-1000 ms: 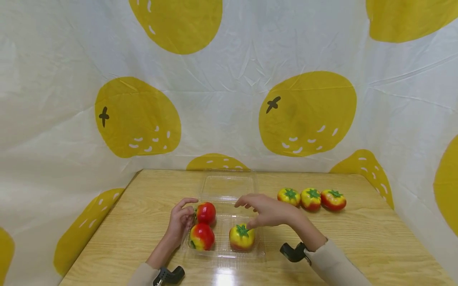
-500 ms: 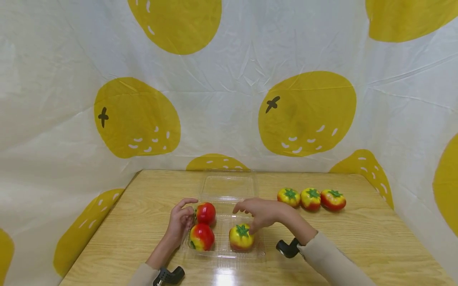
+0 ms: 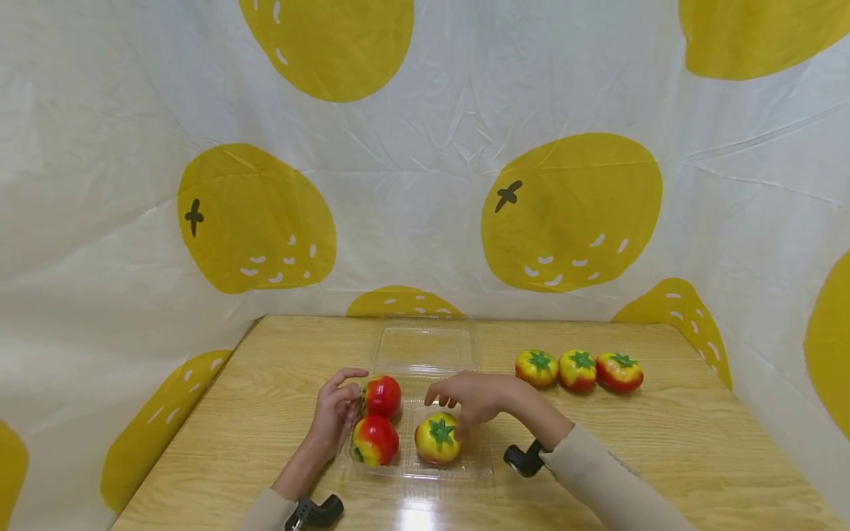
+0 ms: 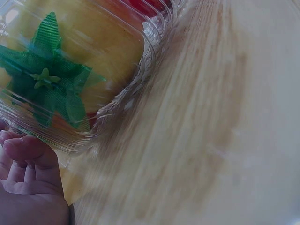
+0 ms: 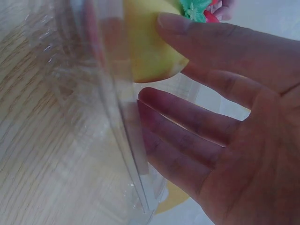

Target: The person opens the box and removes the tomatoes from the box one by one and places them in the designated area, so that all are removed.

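Observation:
A clear plastic clamshell container (image 3: 458,470) stands at the table's middle, its lid folded back. Inside its left half lie two red-and-yellow toy tomatoes, one red tomato (image 3: 383,396) behind another tomato (image 3: 377,440). A mostly yellow tomato (image 3: 437,441) with a green leaf top sits to their right. My right hand (image 3: 474,398) has its thumb (image 5: 176,23) against that tomato, while its other fingers stay nearly straight and apart from it. Beside the container's left wall, my left hand (image 3: 332,413) holds the rim with bent fingers. In the left wrist view, its thumb (image 4: 30,149) lies at the container's corner.
Three more toy tomatoes stand in a row at the back right: a left one (image 3: 536,368), a middle one (image 3: 577,370) and a right one (image 3: 620,371). The lid (image 3: 425,346) lies behind the container. A patterned cloth (image 3: 412,221) hangs behind the wooden table (image 3: 279,354).
My right hand has moved left and lower, thumb coming onto the yellow tomato. That tomato has shifted slightly left inside the container. The left hand has kept its place.

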